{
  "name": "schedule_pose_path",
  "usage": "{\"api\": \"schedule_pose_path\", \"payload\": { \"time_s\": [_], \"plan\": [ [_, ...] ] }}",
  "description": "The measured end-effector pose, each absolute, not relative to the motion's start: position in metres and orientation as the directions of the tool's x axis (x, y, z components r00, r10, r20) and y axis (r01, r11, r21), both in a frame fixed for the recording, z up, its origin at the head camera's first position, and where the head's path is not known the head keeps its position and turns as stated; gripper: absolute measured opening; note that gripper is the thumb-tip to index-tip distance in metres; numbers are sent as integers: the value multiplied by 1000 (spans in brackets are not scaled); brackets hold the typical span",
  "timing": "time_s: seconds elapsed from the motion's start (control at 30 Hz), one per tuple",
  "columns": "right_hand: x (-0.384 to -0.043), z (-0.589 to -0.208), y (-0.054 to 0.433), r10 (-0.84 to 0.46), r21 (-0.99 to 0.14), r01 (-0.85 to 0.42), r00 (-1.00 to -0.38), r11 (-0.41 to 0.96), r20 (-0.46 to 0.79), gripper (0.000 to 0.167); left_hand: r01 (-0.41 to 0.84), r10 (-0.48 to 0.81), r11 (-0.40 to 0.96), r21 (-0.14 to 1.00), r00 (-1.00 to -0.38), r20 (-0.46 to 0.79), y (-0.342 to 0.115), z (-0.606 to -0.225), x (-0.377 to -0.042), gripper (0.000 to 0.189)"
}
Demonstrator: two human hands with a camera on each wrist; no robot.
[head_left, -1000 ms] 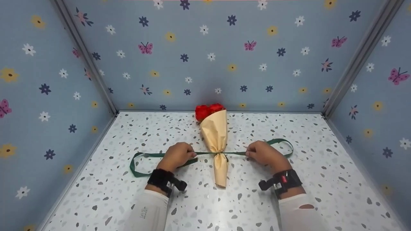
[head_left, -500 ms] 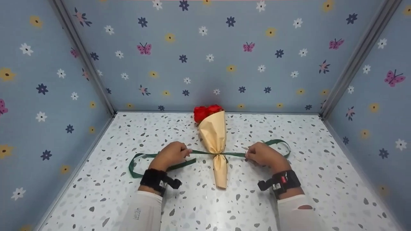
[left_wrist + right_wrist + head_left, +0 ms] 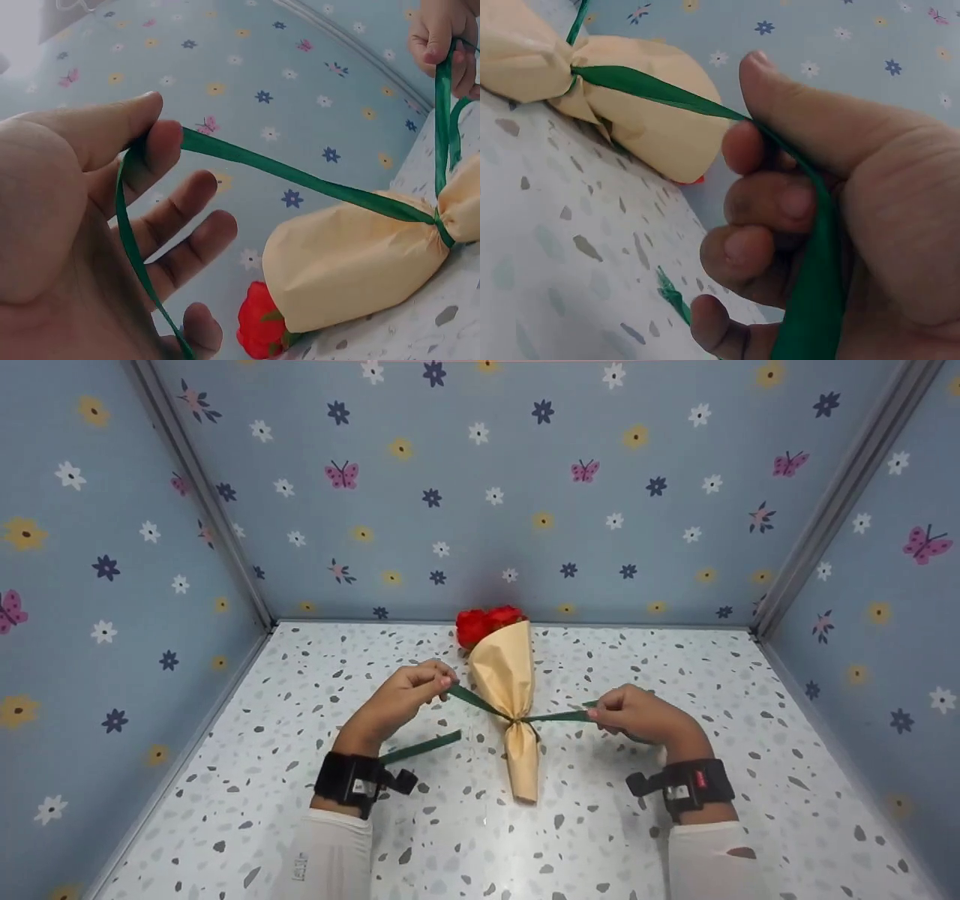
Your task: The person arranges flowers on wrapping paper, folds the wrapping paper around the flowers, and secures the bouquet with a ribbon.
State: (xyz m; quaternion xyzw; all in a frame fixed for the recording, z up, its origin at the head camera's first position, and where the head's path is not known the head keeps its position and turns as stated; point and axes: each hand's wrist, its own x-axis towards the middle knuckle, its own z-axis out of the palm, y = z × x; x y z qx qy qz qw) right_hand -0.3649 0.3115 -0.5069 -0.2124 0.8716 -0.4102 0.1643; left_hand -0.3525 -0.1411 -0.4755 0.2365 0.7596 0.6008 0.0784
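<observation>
A bouquet of red flowers (image 3: 480, 628) in cream wrapping paper (image 3: 504, 664) lies on the tabletop, its blooms toward the back wall. Green ribbon (image 3: 300, 178) is cinched around the paper's narrow waist, with one length running out to each side. My left hand (image 3: 401, 697) pinches the left length between thumb and forefinger, raised above the table; its other fingers are spread loosely. On the opposite side my right hand (image 3: 649, 718) pinches the right length, which trails down across the palm in the right wrist view. A loose ribbon end (image 3: 424, 745) lies near my left wrist.
The speckled white tabletop (image 3: 585, 825) is bounded by a blue flower-patterned back wall (image 3: 510, 457) and side walls. The bouquet's blooms lie close to the back wall. Black straps with small cameras (image 3: 364, 784) circle both wrists.
My left hand has lifted and shifted left, so its ribbon length now slants upward from the waist. My right hand has moved slightly right, still pinching its length.
</observation>
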Motion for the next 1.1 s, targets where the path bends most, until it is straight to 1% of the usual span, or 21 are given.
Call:
{"api": "schedule_pose_path", "payload": {
  "time_s": [0.1, 0.17, 0.23, 0.27, 0.33, 0.47, 0.57, 0.7, 0.77, 0.87, 0.93, 1.0, 1.1],
  "plan": [
    [-363, -501, 311, -591, -862, -255, -804, 438, -62, 33, 277, 465, 113, 954, -864, 195, -136, -470, -347, 31],
    [-362, -498, 310, -638, -903, -246, -769, 351, -38, 26, 278, 464, 83, 957, -861, 210, -134, -466, -344, 28],
    [-361, -494, 309, -669, -933, -241, -743, 268, 0, 25, 274, 463, 49, 961, -858, 221, -131, -463, -340, 29],
    [-360, -492, 308, -673, -943, -236, -740, 235, 18, 25, 276, 462, 29, 961, -856, 232, -130, -462, -339, 30],
    [-359, -488, 307, -668, -955, -242, -741, 173, 67, 26, 278, 463, -8, 961, -850, 250, -127, -459, -336, 31],
    [-357, -482, 306, -646, -954, -296, -739, 55, 192, 24, 278, 480, -58, 959, -834, 271, -119, -454, -332, 34],
    [-356, -480, 303, -643, -940, -335, -708, -58, 292, 23, 270, 475, -72, 960, -837, 271, -115, -450, -329, 33],
    [-353, -474, 290, -625, -927, -319, -688, -197, 369, 24, 272, 454, -49, 961, -851, 264, -110, -446, -326, 27],
    [-352, -471, 282, -608, -924, -318, -698, -212, 380, 24, 283, 453, -32, 959, -851, 266, -109, -446, -325, 26],
    [-349, -466, 267, -553, -922, -359, -743, -147, 377, 25, 316, 459, -18, 948, -840, 289, -107, -447, -325, 25],
    [-348, -464, 257, -503, -918, -389, -779, -80, 374, 25, 360, 465, -9, 933, -825, 323, -106, -448, -326, 23],
    [-348, -464, 247, -449, -918, -394, -814, -37, 368, 25, 407, 468, 5, 914, -808, 358, -105, -449, -327, 20],
    [-349, -465, 231, -379, -929, -370, -858, -11, 346, 21, 463, 480, 31, 886, -784, 393, -104, -449, -327, 18]
  ]
}}
